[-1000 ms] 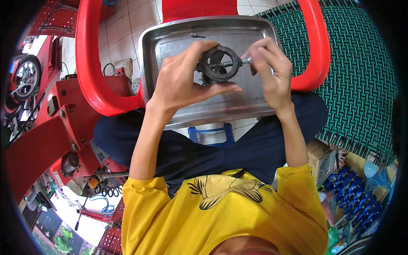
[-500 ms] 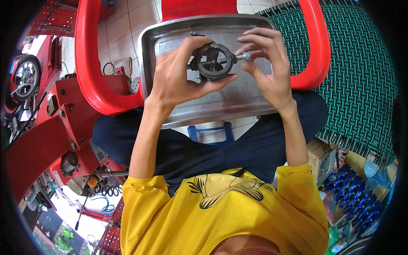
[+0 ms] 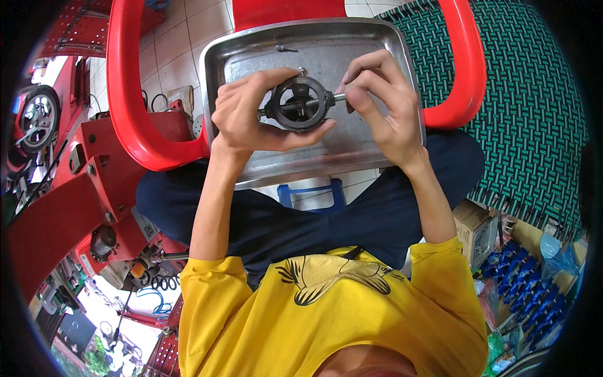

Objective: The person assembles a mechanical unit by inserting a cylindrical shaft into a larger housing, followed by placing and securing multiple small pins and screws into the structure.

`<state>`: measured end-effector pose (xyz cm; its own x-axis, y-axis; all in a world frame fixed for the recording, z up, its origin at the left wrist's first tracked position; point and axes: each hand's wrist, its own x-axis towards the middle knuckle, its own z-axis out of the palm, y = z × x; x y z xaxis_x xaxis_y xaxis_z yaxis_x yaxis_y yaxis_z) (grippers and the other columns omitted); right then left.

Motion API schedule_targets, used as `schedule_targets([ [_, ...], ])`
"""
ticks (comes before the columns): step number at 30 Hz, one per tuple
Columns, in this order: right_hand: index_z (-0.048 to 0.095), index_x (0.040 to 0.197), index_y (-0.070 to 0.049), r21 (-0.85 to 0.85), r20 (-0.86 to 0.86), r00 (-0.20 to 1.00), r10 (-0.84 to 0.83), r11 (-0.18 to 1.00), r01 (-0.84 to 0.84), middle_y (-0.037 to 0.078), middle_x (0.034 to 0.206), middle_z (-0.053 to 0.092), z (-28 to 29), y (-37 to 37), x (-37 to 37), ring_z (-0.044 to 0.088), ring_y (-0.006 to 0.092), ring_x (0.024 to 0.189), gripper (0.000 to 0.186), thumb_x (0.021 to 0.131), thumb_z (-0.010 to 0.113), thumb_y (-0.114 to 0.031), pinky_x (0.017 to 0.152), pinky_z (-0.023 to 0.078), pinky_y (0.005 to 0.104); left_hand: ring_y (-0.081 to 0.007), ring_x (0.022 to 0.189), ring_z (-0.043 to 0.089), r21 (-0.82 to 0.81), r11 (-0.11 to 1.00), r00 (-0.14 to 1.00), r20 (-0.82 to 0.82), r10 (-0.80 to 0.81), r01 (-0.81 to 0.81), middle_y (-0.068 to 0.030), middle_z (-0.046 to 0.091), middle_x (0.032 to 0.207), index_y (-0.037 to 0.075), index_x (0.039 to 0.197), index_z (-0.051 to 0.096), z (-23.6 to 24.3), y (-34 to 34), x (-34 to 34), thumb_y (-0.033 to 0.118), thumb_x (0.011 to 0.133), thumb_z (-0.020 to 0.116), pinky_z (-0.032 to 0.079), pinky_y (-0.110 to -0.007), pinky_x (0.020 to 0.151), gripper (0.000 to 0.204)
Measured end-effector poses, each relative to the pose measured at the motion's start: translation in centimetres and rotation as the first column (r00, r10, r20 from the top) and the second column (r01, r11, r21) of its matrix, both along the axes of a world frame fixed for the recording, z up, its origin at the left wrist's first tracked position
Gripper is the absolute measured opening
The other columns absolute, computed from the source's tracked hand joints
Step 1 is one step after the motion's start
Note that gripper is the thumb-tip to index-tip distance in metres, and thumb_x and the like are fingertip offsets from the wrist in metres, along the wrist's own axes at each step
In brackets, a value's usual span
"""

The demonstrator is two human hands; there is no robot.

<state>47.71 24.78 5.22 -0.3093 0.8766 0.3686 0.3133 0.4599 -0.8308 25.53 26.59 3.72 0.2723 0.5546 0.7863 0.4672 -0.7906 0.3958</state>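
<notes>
My left hand [image 3: 242,116] is wrapped around a dark metal ring-shaped part [image 3: 287,120], thumb below it and fingers above. A long bolt [image 3: 339,98] runs sideways through the part and sticks out on its right. Thumb and fingers of my right hand [image 3: 386,103] pinch the outer end of this bolt, hiding its head. Both hands are above a shallow steel tray [image 3: 339,164]. A small bolt [image 3: 286,49] lies toward the tray's far edge.
The tray rests on a red plastic chair [image 3: 461,56] in front of me, its arms curving around both sides. A green woven mat [image 3: 521,107] is at the right. Red machinery [image 3: 119,135] stands left; a blue stool [image 3: 314,195] shows below the tray.
My right fingers, spread near the bolt's head before, have closed on it. Both hands and the ring part have shifted slightly left and nearer, and the part has turned a little.
</notes>
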Motion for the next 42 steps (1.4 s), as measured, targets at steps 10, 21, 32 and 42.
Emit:
schedule_targets([
  [10, 0.071, 0.097, -0.005, 0.157, 0.037, 0.999, -0.025, 0.987, 0.019, 0.007, 0.114, 0.052, -0.2, 0.3, 0.2, 0.065, 0.0158, 0.088, 0.017, 0.083, 0.080, -0.010, 0.074, 0.055, 0.0298, -0.0145, 0.067, 0.073, 0.032, 0.999, 1.000, -0.017, 0.017, -0.016, -0.0057, 0.072, 0.079, 0.000, 0.093, 0.069, -0.2, 0.3, -0.1, 0.037, 0.061, 0.094, 0.059, -0.024, 0.063, 0.055],
  [21, 0.070, 0.097, -0.005, 0.138, 0.017, 1.000, -0.022, 0.990, 0.020, 0.008, 0.116, 0.056, 0.1, 1.2, 0.8, 0.065, 0.0182, 0.095, 0.026, 0.086, 0.080, -0.027, 0.078, 0.054, 0.0299, -0.0195, 0.068, 0.073, 0.066, 0.998, 0.999, -0.038, 0.009, -0.007, -0.0073, 0.072, 0.079, 0.000, 0.091, 0.069, 0.3, 0.0, 0.0, 0.033, 0.062, 0.094, 0.060, -0.027, 0.064, 0.051],
  [32, 0.072, 0.095, -0.006, 0.120, 0.021, 1.000, -0.012, 0.993, 0.009, 0.006, 0.111, 0.054, -0.5, 1.0, 0.2, 0.061, 0.0191, 0.102, 0.022, 0.081, 0.083, -0.019, 0.085, 0.052, 0.0326, -0.0186, 0.067, 0.074, 0.042, 0.999, 1.000, -0.027, 0.015, -0.013, -0.0068, 0.072, 0.077, 0.001, 0.092, 0.069, 0.3, 0.2, -0.1, 0.032, 0.063, 0.093, 0.059, -0.026, 0.063, 0.049],
  [42, 0.070, 0.098, -0.006, 0.071, -0.034, 0.998, 0.057, 0.996, -0.055, 0.007, 0.113, 0.056, -0.2, 1.9, 1.1, 0.061, 0.0190, 0.105, 0.023, 0.086, 0.079, -0.024, 0.088, 0.052, 0.0320, -0.0189, 0.067, 0.073, 0.052, 0.998, 0.999, -0.048, 0.022, -0.020, -0.0063, 0.071, 0.076, 0.001, 0.091, 0.069, 0.3, 0.2, 0.2, 0.034, 0.063, 0.093, 0.059, -0.026, 0.062, 0.049],
])
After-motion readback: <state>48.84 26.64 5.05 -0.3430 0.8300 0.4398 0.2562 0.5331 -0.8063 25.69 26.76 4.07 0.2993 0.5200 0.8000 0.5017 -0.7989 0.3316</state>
